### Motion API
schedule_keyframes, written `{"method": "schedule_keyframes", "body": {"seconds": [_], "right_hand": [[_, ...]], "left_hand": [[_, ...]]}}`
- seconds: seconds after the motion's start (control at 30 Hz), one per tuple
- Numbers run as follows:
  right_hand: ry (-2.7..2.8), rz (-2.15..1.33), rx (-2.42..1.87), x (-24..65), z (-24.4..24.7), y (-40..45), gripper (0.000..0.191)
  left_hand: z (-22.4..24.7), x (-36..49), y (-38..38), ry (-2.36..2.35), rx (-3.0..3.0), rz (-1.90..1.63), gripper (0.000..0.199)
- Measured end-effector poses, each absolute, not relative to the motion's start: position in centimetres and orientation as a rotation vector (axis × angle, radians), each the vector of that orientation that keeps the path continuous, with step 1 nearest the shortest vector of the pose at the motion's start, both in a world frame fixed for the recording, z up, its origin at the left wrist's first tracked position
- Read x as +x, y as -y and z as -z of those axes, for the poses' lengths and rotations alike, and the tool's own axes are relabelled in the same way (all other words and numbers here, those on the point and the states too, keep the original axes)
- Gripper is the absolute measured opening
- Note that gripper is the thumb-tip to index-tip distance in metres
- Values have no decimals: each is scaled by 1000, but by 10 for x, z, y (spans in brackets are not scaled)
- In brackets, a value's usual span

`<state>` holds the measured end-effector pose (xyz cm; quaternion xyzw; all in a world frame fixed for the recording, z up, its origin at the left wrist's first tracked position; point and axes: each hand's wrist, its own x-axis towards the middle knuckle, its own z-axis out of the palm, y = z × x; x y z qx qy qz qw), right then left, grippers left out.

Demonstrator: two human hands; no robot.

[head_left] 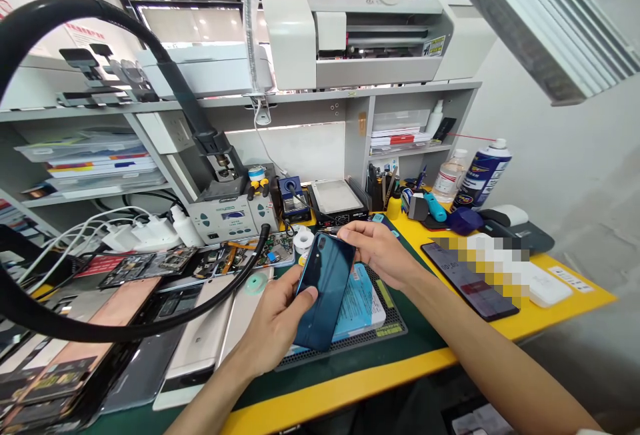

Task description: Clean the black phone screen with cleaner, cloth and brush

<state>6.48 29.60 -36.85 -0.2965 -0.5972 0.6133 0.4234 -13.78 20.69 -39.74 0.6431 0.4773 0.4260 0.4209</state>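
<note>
A dark blue phone [327, 288] is held tilted above the mat, its glossy back and camera lenses facing me. My left hand [277, 318] is closed around its left edge, with the thumb lying on the back. At the top right corner, my right hand [375, 248] pinches the phone's edge between thumb and fingers; whether something small is also between them is hidden. Under the phone lies a light blue and white package [361, 301] on a dark perforated pad [395, 329].
Phone parts [100, 335] and housings crowd the left side, beneath a black flexible hose [165, 328] arching over them. A hot-air station [230, 218] stands behind. To the right lie another phone [470, 278], a white box [550, 287] and a spray can [483, 175].
</note>
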Motion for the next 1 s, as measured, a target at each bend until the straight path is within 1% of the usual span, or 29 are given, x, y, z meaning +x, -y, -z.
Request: {"method": "schedule_keyframes", "body": {"seconds": [0.17,0.47,0.53,0.67,0.7,0.73,0.9,1.0], "right_hand": [[1367,-1767,-691,66,368,-296,36],[1271,-1929,-643,64,374,-298,33],[1244,-1946,-647,63,375,-299,32],[1181,-1979,-661,63,377,-300,29],[1167,-1987,-658,63,377,-300,28],[1155,-1994,-651,63,377,-300,27],[1135,-2020,-569,62,375,-296,26],[1145,-1985,-524,60,373,-291,30]], "left_hand": [[396,-138,-207,-1297,1588,-1084,30],[393,-136,-205,-1546,1758,-1106,28],[393,-134,-205,-1619,1821,-1106,37],[398,-133,-206,-1755,1953,-960,77],[399,-133,-207,-1756,1949,-955,82],[400,-133,-208,-1740,1930,-971,83],[399,-137,-210,-1495,1795,-1146,58],[397,-138,-210,-1274,1569,-1204,56]]}}
